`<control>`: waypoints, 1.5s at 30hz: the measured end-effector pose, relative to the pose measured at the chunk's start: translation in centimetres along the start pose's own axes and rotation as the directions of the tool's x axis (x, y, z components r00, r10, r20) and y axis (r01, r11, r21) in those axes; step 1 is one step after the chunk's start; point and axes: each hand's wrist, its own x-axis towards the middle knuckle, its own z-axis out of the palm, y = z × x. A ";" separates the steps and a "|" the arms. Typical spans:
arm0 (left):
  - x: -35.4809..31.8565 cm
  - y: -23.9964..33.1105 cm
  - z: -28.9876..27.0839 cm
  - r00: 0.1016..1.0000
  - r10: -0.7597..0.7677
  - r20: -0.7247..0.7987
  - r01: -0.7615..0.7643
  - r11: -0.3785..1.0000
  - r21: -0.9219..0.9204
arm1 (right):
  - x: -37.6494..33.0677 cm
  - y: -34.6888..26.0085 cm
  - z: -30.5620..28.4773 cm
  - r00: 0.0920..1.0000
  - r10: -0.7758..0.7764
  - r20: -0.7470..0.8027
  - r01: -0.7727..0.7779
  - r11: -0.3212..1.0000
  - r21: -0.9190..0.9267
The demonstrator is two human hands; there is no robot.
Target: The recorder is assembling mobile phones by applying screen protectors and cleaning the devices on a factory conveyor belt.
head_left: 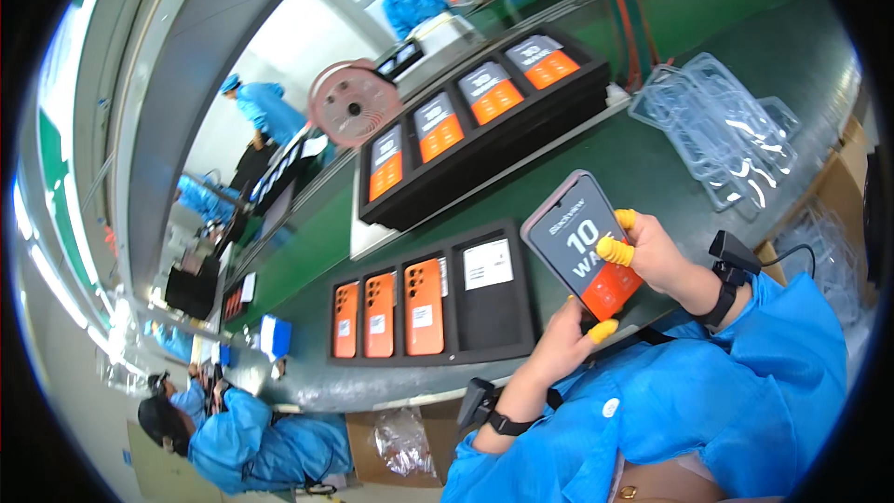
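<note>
A smartphone (568,240), its front covered by a grey and orange printed film, is held tilted above the near edge of the bench. My right hand (659,256) grips its right side, with yellow finger cots on the fingers. My left hand (564,339) is closed around the bottom edge, a yellow cot on one fingertip. To the left lies a black foam tray (484,345). Three orange phones (424,296) rest in it with their camera backs up. Its rightmost slot has no phone and shows a white label (488,264).
Farther back, a second black tray (503,121) holds several phones, film side up. Clear plastic blister trays (717,126) are piled at the right. A pinkish reel (352,102) stands behind. A co-worker (251,438) in blue sits at the left, near a cardboard box (358,452).
</note>
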 end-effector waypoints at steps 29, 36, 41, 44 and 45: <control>-7.0 -5.4 -12.9 0.811 -0.435 -0.391 0.318 0.889 -0.330 | 1.0 2.2 3.0 0.988 -0.009 0.154 0.039 0.981 -0.191; -5.5 -2.9 -10.3 0.694 -0.405 -0.595 0.538 0.841 0.055 | -0.5 0.6 0.4 0.999 0.007 0.034 0.008 0.911 -0.412; -5.9 -3.1 -9.8 0.804 0.013 -0.595 0.540 0.404 0.739 | -0.5 -1.8 -3.5 0.986 -0.164 0.032 0.140 0.707 -0.693; -6.4 -2.8 -9.4 0.738 -0.048 -0.673 0.666 0.212 0.715 | -0.3 -3.1 -6.3 0.930 -0.345 -0.129 0.116 0.607 -0.786; -6.4 -2.6 -9.4 0.740 -0.046 -0.671 0.663 0.218 0.716 | 0.1 -3.4 -7.6 0.902 -0.400 -0.163 0.069 0.506 -0.860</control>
